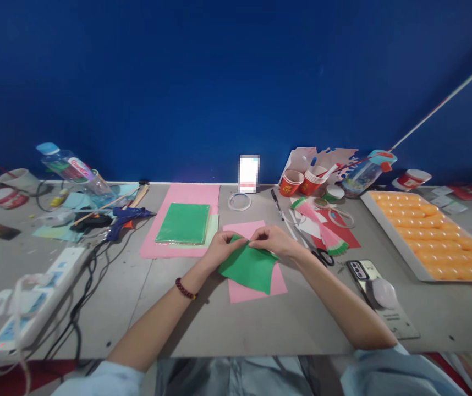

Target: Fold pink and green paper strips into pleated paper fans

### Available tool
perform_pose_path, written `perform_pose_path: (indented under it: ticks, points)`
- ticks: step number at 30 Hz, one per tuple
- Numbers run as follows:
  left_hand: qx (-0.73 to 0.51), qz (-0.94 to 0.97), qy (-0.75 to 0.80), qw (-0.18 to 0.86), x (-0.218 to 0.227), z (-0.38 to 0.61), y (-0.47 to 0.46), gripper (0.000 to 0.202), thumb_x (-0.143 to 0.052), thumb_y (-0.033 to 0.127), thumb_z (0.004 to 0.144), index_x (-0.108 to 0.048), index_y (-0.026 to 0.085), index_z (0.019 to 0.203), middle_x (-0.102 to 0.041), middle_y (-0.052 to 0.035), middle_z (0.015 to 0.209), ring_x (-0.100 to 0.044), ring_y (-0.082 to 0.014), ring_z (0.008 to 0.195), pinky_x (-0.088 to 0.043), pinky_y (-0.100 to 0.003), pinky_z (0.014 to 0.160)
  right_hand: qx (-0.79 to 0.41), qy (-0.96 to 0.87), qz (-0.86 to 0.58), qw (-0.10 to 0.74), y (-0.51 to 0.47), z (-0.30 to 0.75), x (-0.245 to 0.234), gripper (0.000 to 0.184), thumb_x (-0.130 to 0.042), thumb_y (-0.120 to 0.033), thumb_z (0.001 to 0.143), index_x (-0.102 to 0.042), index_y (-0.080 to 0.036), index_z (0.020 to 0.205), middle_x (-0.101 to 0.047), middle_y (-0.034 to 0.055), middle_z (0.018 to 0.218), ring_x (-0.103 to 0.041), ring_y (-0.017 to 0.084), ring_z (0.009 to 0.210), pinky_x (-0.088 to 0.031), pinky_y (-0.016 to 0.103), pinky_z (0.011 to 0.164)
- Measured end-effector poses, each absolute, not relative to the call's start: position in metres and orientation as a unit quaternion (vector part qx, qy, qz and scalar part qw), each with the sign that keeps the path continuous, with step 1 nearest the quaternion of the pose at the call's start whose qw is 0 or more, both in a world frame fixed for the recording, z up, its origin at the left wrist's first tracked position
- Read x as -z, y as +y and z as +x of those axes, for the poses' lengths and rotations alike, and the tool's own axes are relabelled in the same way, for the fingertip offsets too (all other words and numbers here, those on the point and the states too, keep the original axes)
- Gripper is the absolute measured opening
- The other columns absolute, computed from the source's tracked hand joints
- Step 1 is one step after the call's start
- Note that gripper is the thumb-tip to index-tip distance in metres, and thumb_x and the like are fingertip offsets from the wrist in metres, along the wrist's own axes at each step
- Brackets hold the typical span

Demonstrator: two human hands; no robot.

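Observation:
A green sheet of paper (252, 268) is held up at its far edge by both hands, its near corners hanging over a pink sheet of paper (240, 294) on the table. My left hand (225, 247) pinches that edge between thumb and fingers, a dark beaded bracelet on the wrist. Close beside it, my right hand (272, 241) pinches the same edge. The fingertips of both hands nearly meet. To the left lies a wrapped stack of green paper (183, 223) on a larger pink sheet (149, 250).
Scissors (325, 257), a pen (276, 202) and a phone (384, 302) lie on the right, before a tray of orange balls (438, 234). Red paper cups (291, 183) stand behind. On the left are a blue glue gun (122, 219), a power strip (40, 300), cables and a bottle (75, 170).

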State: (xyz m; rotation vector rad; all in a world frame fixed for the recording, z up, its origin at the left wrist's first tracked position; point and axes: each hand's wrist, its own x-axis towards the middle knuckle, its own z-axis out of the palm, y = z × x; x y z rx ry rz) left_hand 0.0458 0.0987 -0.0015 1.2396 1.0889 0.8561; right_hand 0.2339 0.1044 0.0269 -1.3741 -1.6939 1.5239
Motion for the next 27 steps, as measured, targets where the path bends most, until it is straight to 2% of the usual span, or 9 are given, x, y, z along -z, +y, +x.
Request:
perform_pose_path:
  ticks: [7,15,23,27]
  points:
    - [-0.381,0.546,0.465,0.584,0.0047,0.0449,0.1005,0.025,-0.071,0.039,0.064,-0.07,0.013,0.065,-0.064,-0.0019,0.06,-0.052,-0.0131,0.056,-0.037,-0.022,0.052,-0.565,-0.61,-0.5,0.242,0.1026,0.2326,-0.0265,0.026,-0.071,-0.039,0.063,-0.066,-0.014,0.066,-0.058,-0.0004,0.057,-0.046,0.009,0.053,-0.034,0.022,0.049]
    - [-0.374,0.531,0.465,0.603,0.005,0.0442,0.1002,0.032,-0.069,0.045,0.066,-0.067,0.013,0.063,-0.057,0.0007,0.053,-0.046,-0.0098,0.05,-0.032,-0.022,0.048,-0.579,-0.596,-0.5,0.243,0.1031,0.2325,-0.0273,0.027,-0.072,-0.039,0.062,-0.064,-0.014,0.064,-0.057,-0.0009,0.057,-0.047,0.009,0.054,-0.036,0.023,0.051]
    - [-0.372,0.496,0.483,0.618,0.0101,0.0448,0.1015,0.039,-0.073,0.047,0.061,-0.055,0.014,0.053,-0.045,0.0046,0.046,-0.037,-0.0064,0.042,-0.026,-0.021,0.042,-0.6,-0.576,-0.499,0.246,0.1021,0.2311,-0.0286,0.029,-0.075,-0.04,0.059,-0.061,-0.015,0.062,-0.054,-0.0028,0.055,-0.047,0.009,0.054,-0.036,0.023,0.051]
    - [-0.367,0.509,0.474,0.618,0.009,0.0442,0.1009,0.036,-0.072,0.047,0.063,-0.059,0.014,0.057,-0.048,0.0039,0.047,-0.04,-0.0075,0.043,-0.028,-0.021,0.043,-0.618,-0.577,-0.476,0.242,0.105,0.2343,-0.0261,0.029,-0.076,-0.039,0.058,-0.063,-0.014,0.067,-0.057,-0.0022,0.06,-0.049,0.01,0.058,-0.037,0.024,0.056]
